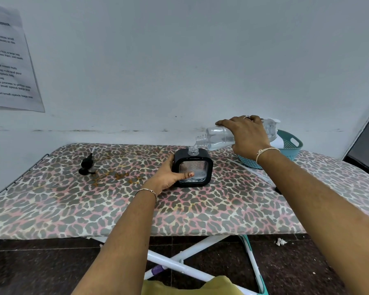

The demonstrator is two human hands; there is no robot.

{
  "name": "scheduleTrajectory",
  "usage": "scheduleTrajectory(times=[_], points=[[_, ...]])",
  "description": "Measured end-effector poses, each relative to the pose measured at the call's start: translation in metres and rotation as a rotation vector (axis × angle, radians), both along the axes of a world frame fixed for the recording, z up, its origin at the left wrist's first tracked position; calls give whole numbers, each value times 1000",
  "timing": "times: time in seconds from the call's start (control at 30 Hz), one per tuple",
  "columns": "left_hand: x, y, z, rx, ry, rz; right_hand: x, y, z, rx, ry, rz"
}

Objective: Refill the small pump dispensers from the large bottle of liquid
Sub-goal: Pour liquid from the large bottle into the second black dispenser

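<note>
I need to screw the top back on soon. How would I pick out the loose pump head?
On the leopard-print board, look left of the square black dispenser. The pump head lies alone there: small, black, with a thin tube.

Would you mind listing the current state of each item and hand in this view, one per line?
Large bottle: uncapped, tipped nearly flat, mouth over the dispenser neck, pouring.
Square dispenser: upright, pump off, neck open, some liquid at the bottom.
Pump head: removed, lying on the ironing board.
Right hand: gripping the large bottle.
Left hand: steadying the dispenser's side.
Teal basket: upright behind the bottle.
</note>
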State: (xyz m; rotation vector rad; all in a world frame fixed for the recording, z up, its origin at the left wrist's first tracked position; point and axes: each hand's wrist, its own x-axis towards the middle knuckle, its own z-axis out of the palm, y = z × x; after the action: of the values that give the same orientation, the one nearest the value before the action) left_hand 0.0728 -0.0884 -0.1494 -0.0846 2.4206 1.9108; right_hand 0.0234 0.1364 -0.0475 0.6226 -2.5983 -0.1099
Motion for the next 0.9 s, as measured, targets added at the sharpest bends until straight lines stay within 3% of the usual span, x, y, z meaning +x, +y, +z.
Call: scheduleTrajectory(times=[0.9], points=[[2, 0, 0, -7, 12, 2, 0, 1, 2, -1, 34, 5]])
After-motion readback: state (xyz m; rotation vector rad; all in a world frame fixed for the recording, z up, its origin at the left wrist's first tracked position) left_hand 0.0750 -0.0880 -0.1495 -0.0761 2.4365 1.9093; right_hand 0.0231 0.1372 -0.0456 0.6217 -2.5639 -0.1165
